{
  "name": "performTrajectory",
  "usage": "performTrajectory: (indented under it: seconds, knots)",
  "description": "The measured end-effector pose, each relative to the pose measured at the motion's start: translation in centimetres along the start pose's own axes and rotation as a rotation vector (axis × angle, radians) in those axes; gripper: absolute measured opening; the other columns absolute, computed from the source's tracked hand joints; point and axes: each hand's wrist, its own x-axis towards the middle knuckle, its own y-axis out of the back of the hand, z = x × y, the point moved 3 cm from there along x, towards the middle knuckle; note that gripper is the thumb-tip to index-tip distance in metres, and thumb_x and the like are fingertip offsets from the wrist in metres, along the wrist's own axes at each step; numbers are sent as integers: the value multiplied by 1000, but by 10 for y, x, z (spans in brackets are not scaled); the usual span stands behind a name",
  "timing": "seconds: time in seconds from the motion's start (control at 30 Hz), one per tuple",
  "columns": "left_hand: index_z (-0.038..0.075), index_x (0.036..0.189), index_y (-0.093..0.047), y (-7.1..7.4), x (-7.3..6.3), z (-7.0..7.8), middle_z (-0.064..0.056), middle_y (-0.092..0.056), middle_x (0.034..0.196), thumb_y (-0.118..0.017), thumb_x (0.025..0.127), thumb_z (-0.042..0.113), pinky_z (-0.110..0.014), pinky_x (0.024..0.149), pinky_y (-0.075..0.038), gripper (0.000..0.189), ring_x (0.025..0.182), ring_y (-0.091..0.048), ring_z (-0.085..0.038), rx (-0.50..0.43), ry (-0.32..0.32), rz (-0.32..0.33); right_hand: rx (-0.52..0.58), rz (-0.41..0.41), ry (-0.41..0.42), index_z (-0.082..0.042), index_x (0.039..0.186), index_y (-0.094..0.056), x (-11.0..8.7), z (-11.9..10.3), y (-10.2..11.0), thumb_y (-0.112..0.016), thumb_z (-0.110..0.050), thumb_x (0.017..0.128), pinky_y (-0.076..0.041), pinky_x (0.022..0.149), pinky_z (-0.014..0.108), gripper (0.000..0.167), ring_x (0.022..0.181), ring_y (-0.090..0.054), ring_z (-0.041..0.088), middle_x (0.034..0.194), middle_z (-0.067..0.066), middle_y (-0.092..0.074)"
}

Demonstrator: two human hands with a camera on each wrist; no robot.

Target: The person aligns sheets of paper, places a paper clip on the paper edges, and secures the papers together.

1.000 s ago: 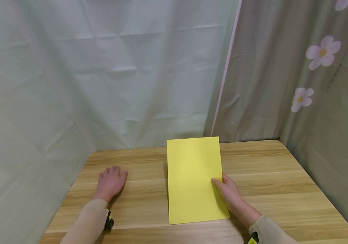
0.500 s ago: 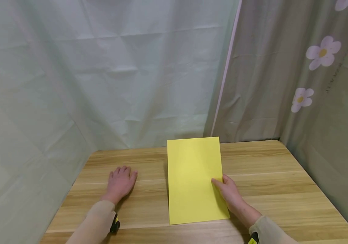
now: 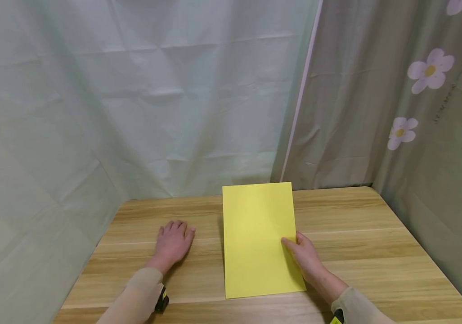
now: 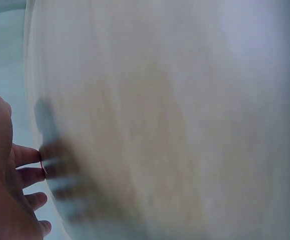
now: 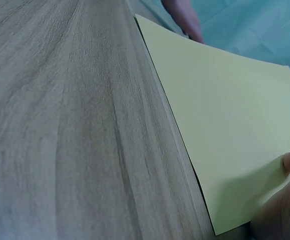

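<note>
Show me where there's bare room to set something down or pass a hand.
Widest: the table right of the right hand and sheet. Smaller: left of the left hand, out to the table's edge. Narrow, likely tight for a hand: between the left hand and sheet. Crowded: the middle, taken up by the sheet and right hand.

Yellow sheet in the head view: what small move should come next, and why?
Probably bring the left hand rightward to the left edge of the yellow sheet to steady it: only the right hand grips it, at its right edge, while the left hand lies apart, to its left, holding nothing.
</note>
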Motion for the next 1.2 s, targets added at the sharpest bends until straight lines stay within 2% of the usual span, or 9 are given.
performTrajectory:
  seconds: [0.5,0.73,1.0,1.2]
  knots:
    - [-2,140,-58,-6,-5,31,-22,-53,142,-43,109,42,-70,113,-23,55,140,-39,-47,4,-70,20,-9,0,2,7,134,-56,0,1,0,-61,-13,103,-56,73,35,37,86,-67,24,101,12,-71]
    - [0,142,-57,-10,-6,42,-20,-53,143,-41,109,46,-70,115,-20,58,141,-38,-45,-25,-88,18,-4,-8,0,7,134,-56,0,0,1,-61,-13,103,-56,73,35,38,87,-67,24,102,13,-70]
    - [1,141,-58,-10,-5,41,-21,-53,143,-44,109,42,-71,114,-20,54,139,-40,-46,-64,-89,15,-12,-6,8,6,134,-56,1,2,2,-62,-13,103,-56,73,34,38,86,-66,24,103,13,-70]
    - [0,141,-58,-8,-3,35,-23,-54,141,-45,108,40,-71,113,-20,53,135,-43,-45,-66,-122,20,-1,1,5,6,134,-57,0,1,1,-62,-13,102,-56,73,35,38,86,-67,25,101,13,-71]
